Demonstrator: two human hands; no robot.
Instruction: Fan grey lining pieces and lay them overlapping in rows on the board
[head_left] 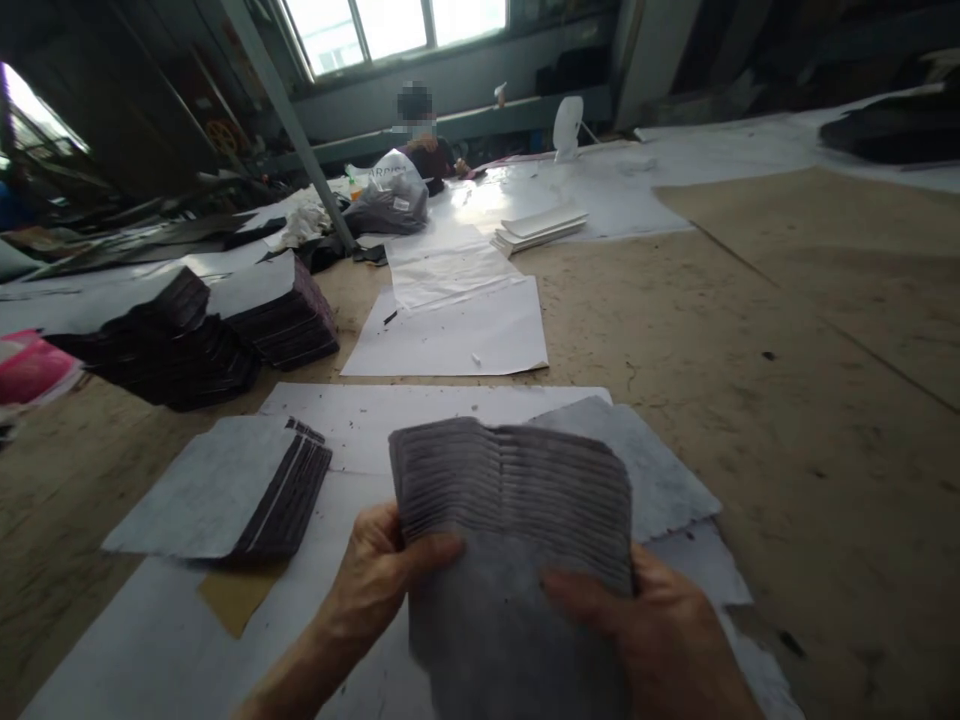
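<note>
A thick stack of grey fabric pieces (517,630) is held up in front of me, its far edges fanned into steps. My left hand (375,570) grips its left side, thumb on top and fingers underneath. On the right side my right hand (652,620) clasps the same stack, thumb pressed on the top piece. Behind it on the right lies a flat grey piece (660,470) on white paper. To the left rests another stack of grey pieces (202,490) with dark layered edges, a scrap of brown card (240,595) poking out under it.
Two taller dark stacks (277,310) stand at the back left of the brown table (615,310). White sheets (450,340) lie ahead, with a filled plastic bag (390,195) beyond. A slanted metal pole (289,120) rises at left. Another person (431,160) sits at the far side.
</note>
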